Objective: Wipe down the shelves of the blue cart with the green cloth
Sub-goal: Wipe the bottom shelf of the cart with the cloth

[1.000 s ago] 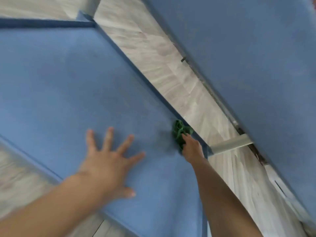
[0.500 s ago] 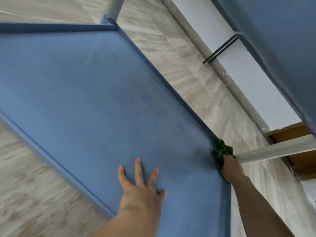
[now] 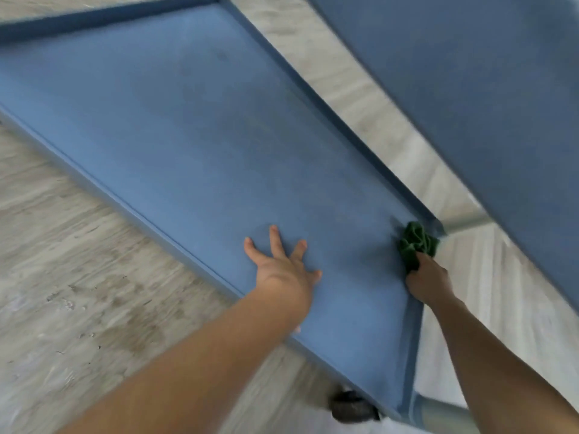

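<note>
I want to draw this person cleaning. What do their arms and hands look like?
The left forearm and right forearm are bare, with no sleeves in view. The left hand and right hand have no gloves. I see no watch, bracelet or rings, though the picture is blurry.

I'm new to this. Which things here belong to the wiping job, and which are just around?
Part of the job:
- green cloth, bunched in the shelf's corner
- right hand, gripping the cloth
- blue cart shelf
- left hand, flat on the shelf

Just around:
- wood-look floor
- dark caster wheel
- grey metal post
</note>
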Demonstrator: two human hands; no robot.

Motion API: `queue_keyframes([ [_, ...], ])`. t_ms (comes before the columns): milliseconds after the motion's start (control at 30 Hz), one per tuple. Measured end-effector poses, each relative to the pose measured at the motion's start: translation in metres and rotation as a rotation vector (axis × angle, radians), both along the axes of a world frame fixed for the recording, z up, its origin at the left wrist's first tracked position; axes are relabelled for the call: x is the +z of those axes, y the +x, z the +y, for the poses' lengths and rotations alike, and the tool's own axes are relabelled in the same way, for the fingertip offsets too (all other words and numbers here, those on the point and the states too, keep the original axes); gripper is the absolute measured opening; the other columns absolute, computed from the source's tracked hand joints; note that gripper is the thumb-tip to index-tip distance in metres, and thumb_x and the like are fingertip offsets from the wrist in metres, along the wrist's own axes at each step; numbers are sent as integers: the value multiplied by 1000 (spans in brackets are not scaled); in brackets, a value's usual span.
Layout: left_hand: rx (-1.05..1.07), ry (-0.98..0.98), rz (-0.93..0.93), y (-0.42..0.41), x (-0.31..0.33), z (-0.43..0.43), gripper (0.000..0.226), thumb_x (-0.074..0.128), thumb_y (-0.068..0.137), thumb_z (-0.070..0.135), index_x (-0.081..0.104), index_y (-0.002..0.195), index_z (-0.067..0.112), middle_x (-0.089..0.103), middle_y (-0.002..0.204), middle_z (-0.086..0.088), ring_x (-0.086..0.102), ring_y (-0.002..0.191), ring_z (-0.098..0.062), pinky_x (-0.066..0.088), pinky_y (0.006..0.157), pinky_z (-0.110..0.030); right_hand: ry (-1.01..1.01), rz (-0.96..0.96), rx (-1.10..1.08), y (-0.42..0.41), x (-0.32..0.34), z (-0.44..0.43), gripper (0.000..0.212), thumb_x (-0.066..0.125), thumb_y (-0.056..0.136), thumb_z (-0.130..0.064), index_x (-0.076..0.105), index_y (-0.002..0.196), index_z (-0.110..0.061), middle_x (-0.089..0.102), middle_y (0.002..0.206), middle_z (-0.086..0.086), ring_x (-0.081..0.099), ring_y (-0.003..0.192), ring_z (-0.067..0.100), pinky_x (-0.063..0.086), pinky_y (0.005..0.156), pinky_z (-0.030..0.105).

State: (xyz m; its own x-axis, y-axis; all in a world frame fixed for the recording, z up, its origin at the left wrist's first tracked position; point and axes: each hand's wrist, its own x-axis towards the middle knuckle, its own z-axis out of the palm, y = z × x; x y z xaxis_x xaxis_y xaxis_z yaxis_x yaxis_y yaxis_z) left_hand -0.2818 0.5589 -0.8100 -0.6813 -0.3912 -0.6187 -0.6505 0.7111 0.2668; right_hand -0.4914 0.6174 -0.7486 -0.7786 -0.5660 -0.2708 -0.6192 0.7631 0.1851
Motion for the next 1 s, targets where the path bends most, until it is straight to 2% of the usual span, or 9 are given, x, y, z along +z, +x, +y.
queue_keyframes([
  [100, -14, -31, -2, 2, -2, 0, 104, 72, 78, 60, 1, 153, 51, -22, 164, 4, -25, 139, -58, 9, 100, -85, 96, 78, 31, -23, -16, 46, 43, 47, 92, -6, 44, 134, 1, 46, 140, 24, 42, 129, 39, 34, 106, 37],
  [300, 4, -59, 0, 5, -8, -2, 104, 69, 69, 72, 0, 147, 62, -21, 163, 12, -21, 143, -53, 12, 103, -81, 150, 61, 116, 15, -28, 121, 32, 52, 83, -12, 56, 114, -6, 63, 115, 19, 61, 105, 37, 51, 88, 37],
  [400, -5, -82, 2, 8, -10, -3, 103, 64, 67, 78, -2, 145, 65, -21, 163, 14, -21, 144, -51, 14, 107, -77, 251, 15, 108, 52, -22, 157, 30, 53, 84, -13, 54, 113, -10, 64, 109, 17, 63, 100, 37, 53, 85, 41],
  [500, 30, -87, 17, 13, -9, 1, 104, 63, 66, 81, -2, 145, 64, -21, 163, 14, -19, 145, -49, 15, 108, -76, 268, -34, 116, 81, -16, 182, 35, 58, 80, -14, 53, 114, -12, 65, 106, 15, 63, 98, 36, 52, 82, 41],
  [667, 63, -97, 29, 22, -3, 9, 99, 60, 72, 77, 1, 149, 58, -20, 164, 11, -18, 146, -47, 13, 108, -75, 81, -152, -13, 106, -7, 210, 40, 55, 81, -22, 57, 121, -26, 66, 107, 11, 64, 98, 32, 54, 85, 35],
  [800, 1, -148, 157, 39, -11, 17, 75, 47, 89, 68, 12, 153, 49, -7, 166, 5, -7, 149, -41, 15, 111, -70, -189, -315, -84, 140, -20, 199, 49, 47, 81, -17, 58, 126, -34, 68, 117, 3, 61, 110, 23, 47, 97, 22],
  [900, -23, -147, 372, 72, -21, 8, 61, 45, 97, 54, 28, 153, 36, 18, 164, 1, 14, 151, -27, 18, 118, -48, -376, -417, -107, 187, -42, 165, 48, 49, 84, -22, 55, 129, -37, 65, 125, 2, 58, 116, 20, 38, 102, 14],
  [967, 86, -15, 567, 101, -24, -11, 51, 53, 98, 42, 44, 147, 30, 42, 155, 0, 36, 143, -18, 27, 115, -31, -545, -534, -157, 217, -48, 132, 44, 54, 86, -25, 56, 127, -41, 61, 129, 1, 56, 119, 14, 31, 99, 3],
  [1000, 159, 60, 651, 116, -21, -21, 42, 57, 98, 35, 52, 140, 31, 53, 147, 2, 47, 136, -16, 33, 112, -27, -629, -665, -183, 229, -49, 116, 43, 57, 86, -22, 57, 126, -39, 59, 130, 1, 56, 118, 9, 30, 97, 1],
])
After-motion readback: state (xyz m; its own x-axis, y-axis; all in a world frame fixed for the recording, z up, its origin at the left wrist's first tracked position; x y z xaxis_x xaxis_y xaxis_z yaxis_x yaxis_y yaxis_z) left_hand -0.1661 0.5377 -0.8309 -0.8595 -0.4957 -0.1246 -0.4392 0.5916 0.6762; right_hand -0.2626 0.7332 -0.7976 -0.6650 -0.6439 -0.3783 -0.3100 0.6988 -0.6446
